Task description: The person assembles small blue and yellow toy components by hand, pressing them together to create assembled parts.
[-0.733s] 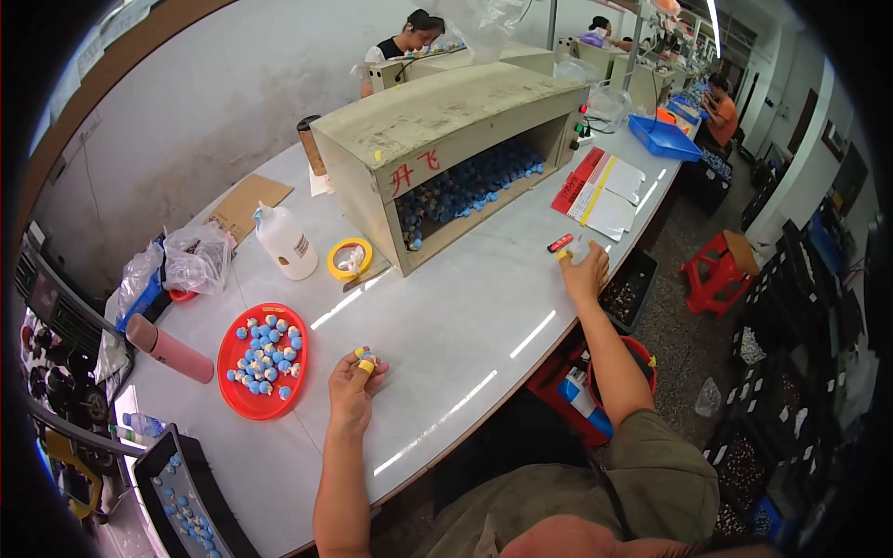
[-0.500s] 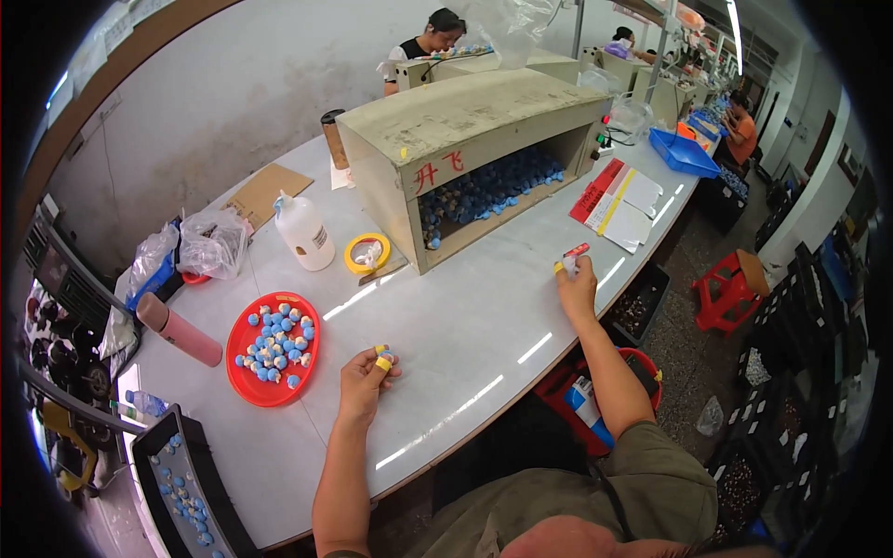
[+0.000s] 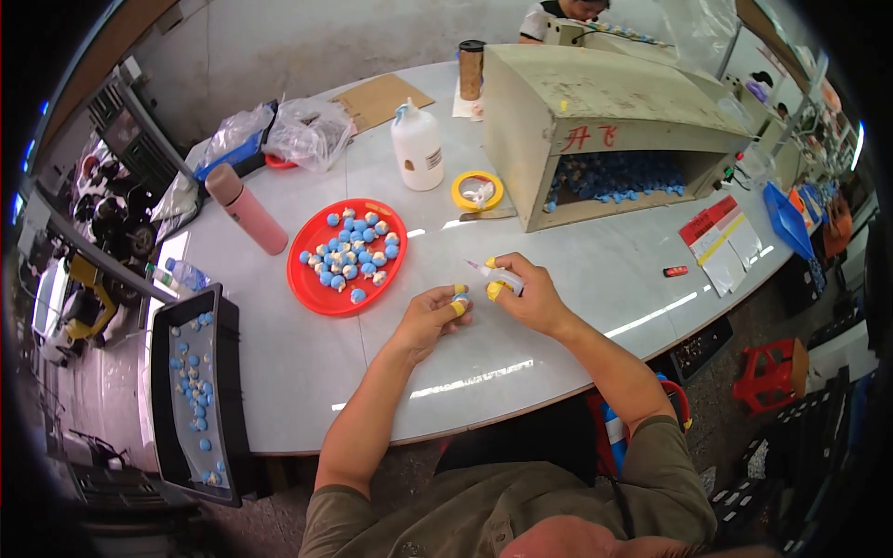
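Observation:
My left hand [image 3: 437,318], yellow tape on its fingertips, pinches a small blue-and-white ball [image 3: 460,299] above the front of the table. Close beside it, my right hand [image 3: 523,290] is closed around a small translucent squeeze bottle [image 3: 503,277] with a thin needle tip. That tip points left, above the left hand and apart from the ball. Yellow tape wraps the right fingertips too. Left of my hands lies a red round tray [image 3: 307,290] bearing several blue-and-white balls [image 3: 358,251].
A beige box [image 3: 530,139] full of blue pieces stands behind my hands. Around it are a white bottle [image 3: 419,149], yellow tape roll [image 3: 494,202], papers [image 3: 721,244] and small red object [image 3: 675,272]. At left are a pink flask [image 3: 249,214] and black bin [image 3: 231,409]. A co-worker [image 3: 558,11] sits beyond.
My right hand has come from beside the red object near the papers to my left hand, bringing the squeeze bottle. The view has turned left; the left hand still pinches the ball.

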{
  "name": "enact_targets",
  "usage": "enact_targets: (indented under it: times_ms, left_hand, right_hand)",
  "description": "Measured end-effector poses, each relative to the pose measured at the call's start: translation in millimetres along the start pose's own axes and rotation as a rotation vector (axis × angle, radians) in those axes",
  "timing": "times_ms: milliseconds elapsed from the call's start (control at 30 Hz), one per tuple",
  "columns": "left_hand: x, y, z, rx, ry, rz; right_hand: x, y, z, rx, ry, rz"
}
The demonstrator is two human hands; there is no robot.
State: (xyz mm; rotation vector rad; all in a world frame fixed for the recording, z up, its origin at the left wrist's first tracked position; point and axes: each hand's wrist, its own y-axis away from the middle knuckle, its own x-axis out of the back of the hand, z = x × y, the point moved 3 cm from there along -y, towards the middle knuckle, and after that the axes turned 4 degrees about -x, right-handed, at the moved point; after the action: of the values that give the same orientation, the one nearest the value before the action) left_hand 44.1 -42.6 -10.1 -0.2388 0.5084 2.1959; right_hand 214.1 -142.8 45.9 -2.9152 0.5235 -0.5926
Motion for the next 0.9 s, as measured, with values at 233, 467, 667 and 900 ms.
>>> enact_targets:
  times_ms: [233, 467, 667, 900]
  left_hand:
    - [0, 5, -1, 0.003, 0.004, 0.001]
    - [-4, 7, 5, 0.040, -0.085, -0.043]
    - [-7, 8, 4, 0.031, -0.172, -0.064]
    - [-7, 8, 6, 0.039, -0.150, -0.085]
  right_hand:
    - [-12, 9, 18, 0.153, -0.199, 0.043]
    - [-12, 18, 20, 0.246, -0.076, 0.050]
    - [-15, 18, 15, 0.446, 0.034, 0.056]
    - [-17, 18, 17, 0.479, 0.100, 0.019]
